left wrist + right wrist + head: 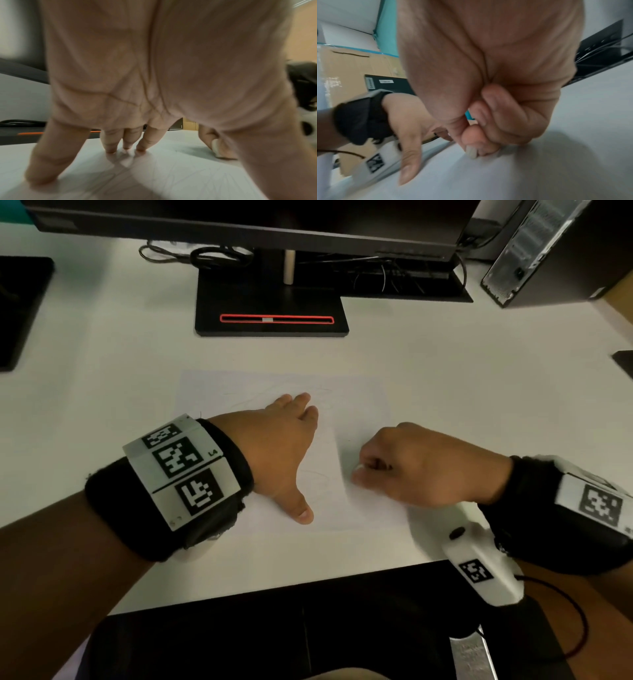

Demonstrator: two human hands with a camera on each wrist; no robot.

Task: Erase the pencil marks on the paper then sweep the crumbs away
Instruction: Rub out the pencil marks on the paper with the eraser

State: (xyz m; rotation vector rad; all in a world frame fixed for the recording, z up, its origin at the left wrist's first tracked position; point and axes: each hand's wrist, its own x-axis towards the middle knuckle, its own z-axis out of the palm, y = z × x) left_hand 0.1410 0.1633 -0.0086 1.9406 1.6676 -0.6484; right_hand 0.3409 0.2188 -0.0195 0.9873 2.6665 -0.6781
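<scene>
My left hand (277,446) is flat on the paper (370,405), fingers (109,139) straight with their tips pressed down, thumb splayed out toward six o'clock. The sheet lies at the middle of the white desk (102,392), faint pencil marks (315,477) showing on it. At three o'clock of the left hand, my right hand (421,463) is curled, thumb and fingertips pinching a small white eraser (471,152) against the paper. The monitor stand (270,309) sits at twelve.

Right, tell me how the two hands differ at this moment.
The left hand lies flat with fingers spread, pressing the paper; the right hand is curled. The left hand holds nothing; the right hand pinches a white eraser. Both are on the paper.
</scene>
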